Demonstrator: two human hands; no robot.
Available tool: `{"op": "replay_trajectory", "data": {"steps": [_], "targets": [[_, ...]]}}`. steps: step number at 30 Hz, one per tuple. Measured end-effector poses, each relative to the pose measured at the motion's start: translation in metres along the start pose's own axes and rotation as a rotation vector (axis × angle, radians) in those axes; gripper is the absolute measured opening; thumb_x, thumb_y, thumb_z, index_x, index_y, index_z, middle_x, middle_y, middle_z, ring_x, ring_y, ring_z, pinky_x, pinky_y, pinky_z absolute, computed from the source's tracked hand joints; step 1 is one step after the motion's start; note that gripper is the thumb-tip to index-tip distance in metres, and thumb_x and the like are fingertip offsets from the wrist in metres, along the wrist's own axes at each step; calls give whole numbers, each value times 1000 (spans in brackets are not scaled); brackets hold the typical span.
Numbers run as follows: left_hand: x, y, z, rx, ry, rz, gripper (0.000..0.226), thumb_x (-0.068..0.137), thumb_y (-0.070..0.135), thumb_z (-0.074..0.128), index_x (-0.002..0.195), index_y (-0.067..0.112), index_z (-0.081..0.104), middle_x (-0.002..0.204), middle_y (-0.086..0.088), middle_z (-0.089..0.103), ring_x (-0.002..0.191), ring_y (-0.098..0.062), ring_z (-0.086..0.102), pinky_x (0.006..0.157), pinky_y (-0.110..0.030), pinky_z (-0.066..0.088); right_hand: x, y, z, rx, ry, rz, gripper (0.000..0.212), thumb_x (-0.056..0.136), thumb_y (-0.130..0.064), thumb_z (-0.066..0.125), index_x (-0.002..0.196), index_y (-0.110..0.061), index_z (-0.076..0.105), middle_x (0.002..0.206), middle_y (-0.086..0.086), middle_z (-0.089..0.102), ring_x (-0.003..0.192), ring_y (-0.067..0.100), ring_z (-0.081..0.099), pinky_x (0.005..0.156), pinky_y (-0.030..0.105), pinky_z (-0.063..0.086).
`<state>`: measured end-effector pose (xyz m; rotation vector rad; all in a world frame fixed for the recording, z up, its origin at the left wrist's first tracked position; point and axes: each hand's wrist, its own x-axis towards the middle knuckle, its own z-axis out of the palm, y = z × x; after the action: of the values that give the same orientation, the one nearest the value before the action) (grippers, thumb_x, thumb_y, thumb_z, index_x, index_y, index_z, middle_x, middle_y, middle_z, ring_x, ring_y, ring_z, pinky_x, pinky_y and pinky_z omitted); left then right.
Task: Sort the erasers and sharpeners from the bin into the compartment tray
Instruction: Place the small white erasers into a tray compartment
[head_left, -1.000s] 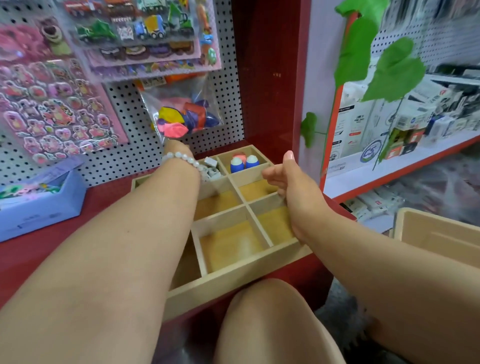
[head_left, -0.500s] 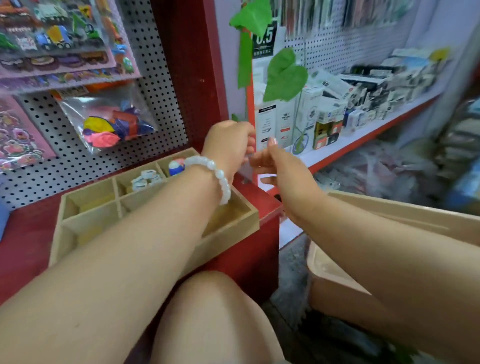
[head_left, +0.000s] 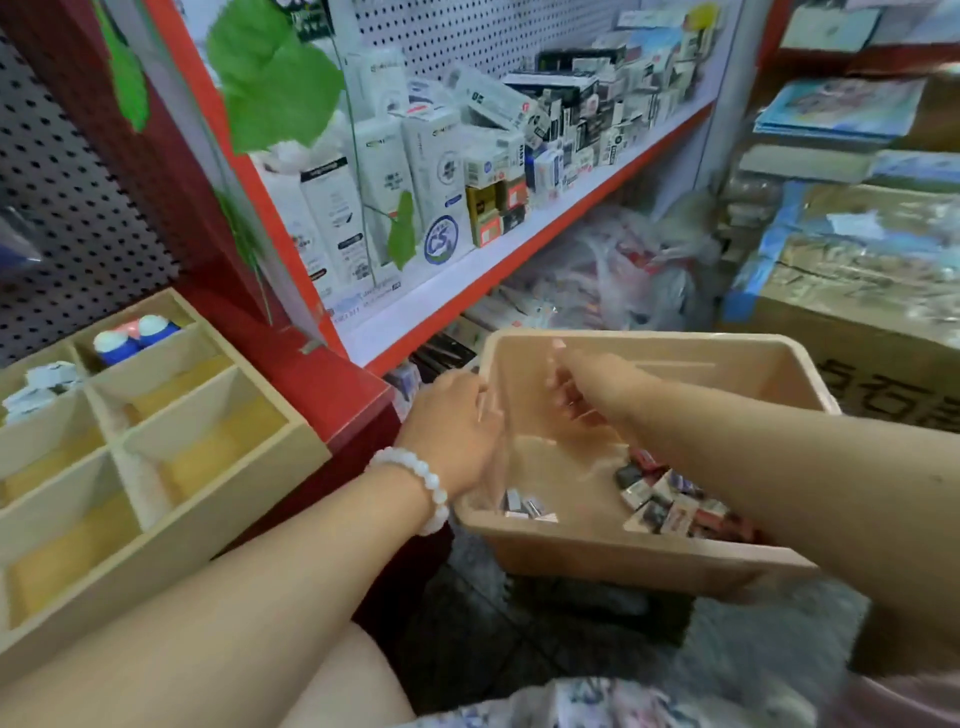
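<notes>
Both hands reach over the beige bin (head_left: 613, 551) on the floor. The left hand (head_left: 454, 423), with a white bead bracelet (head_left: 418, 486) at the wrist, sits at the bin's left rim; the right hand (head_left: 587, 384) hangs above its middle – both are smeared by motion, so I cannot tell whether either holds anything. Erasers (head_left: 670, 501) lie heaped in the bin's right corner. The wooden tray (head_left: 218, 512) stands on the red shelf (head_left: 332, 387) to the left – blue sharpeners (head_left: 132, 335) in a back compartment

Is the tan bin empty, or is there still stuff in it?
Not empty. The tan bin still holds a pile of small erasers at its right side and a few small pieces near its left wall.
</notes>
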<state>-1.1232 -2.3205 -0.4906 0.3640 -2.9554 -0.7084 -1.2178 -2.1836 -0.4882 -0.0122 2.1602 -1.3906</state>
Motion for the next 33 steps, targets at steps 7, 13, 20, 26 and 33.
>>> {"op": "replay_trajectory", "data": {"steps": [7,13,20,26,33], "targets": [[11,-12,30,93,-26,100,57,97,28,42,149,14,25,159,1,13,146,-18,11,119,-35,10,38,64,8,-200,-201,280,59,94,-62,29,101,-11,58,86,10,58,75,22,55,65,32,50],[8,-10,31,-39,44,95,58,91,31,36,146,14,34,157,2,21,144,-9,14,114,-19,7,54,84,27,-180,-385,555,78,87,-74,20,131,-17,48,127,14,49,109,33,51,90,57,45],[9,-10,33,-118,70,87,60,83,31,36,140,14,43,153,6,28,127,12,15,99,6,1,63,94,50,-154,-532,563,77,84,-76,18,136,-26,44,134,9,48,113,33,48,92,63,43],[9,-10,34,-143,77,59,56,85,33,39,138,16,47,151,7,31,122,17,16,96,9,2,60,96,58,-210,-531,547,80,84,-76,15,139,-23,40,134,17,49,101,37,55,86,53,48],[10,-9,34,-146,74,48,55,85,34,38,137,17,47,151,9,30,123,16,16,96,8,2,55,99,72,-174,-516,588,80,88,-73,12,114,-11,55,97,16,64,76,30,62,81,48,53]]}}
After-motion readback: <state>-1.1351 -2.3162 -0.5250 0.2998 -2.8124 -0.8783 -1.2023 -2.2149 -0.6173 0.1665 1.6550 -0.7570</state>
